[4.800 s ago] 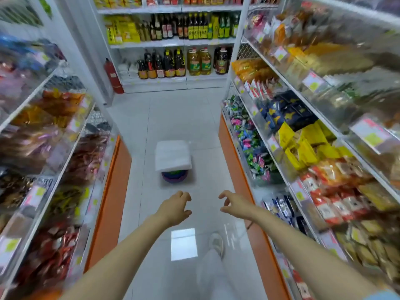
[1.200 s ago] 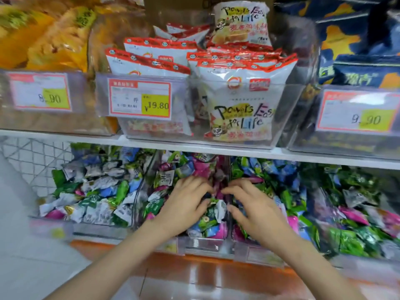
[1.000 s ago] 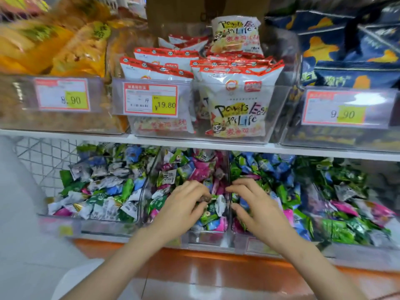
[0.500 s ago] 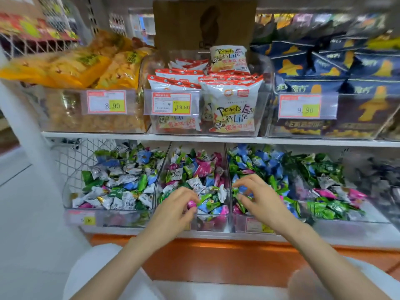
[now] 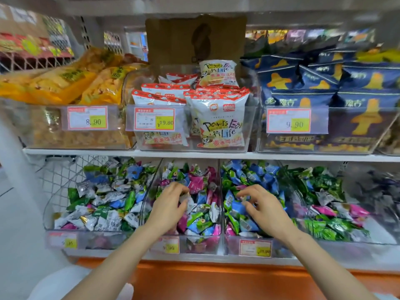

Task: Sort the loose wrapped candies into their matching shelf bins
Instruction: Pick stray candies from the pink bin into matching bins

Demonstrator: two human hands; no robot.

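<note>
Wrapped candies (image 5: 195, 184): light, crinkly, slippery, so pinch a wrapper end; left hand (image 5: 168, 206) fingers pinch one, right hand (image 5: 266, 210) fingers curled, hold unclear.

Two hands (image 5: 171, 205) (image 5: 267, 210); six price tags (image 5: 86, 118) (image 5: 154, 119) (image 5: 289, 121) (image 5: 62, 241) (image 5: 165, 245) (image 5: 255, 249): three upper, three lower
</note>
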